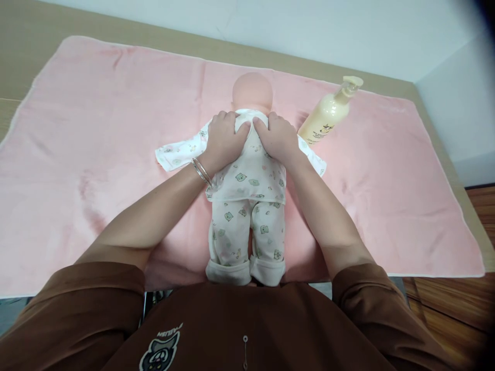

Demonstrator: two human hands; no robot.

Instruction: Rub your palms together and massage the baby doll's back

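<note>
Doll [250,175] lies lengthwise on the pink mat [116,118], roughly mid-mat, head [252,91] pointing away from the person, legs toward them. Looks face down; face not visible. Printed white top [253,180], matching pants [230,232], cuffs turned up at the near mat edge by the brown shirt [270,324].

Left hand [227,136]: back of hand up on the doll's left upper back, fingers curled over the shoulder, thumb angled in toward the spine. Right hand [280,136]: mirror of that on the right shoulder. Thumbs close together but apart. Contact is clear on both; can't tell whether they clasp the shoulders or just rest there.

Doll's sleeves [180,153] spread out to both sides, right one partly behind the forearm. Two bangles [201,172] on the left wrist.

Pump bottle [325,118], pale yellow, is on the mat right of the doll, near the right sleeve. Leans up-right in view; base partly hidden. Mat sits on a wood-tone table [174,38], white wall [309,31] behind.
</note>
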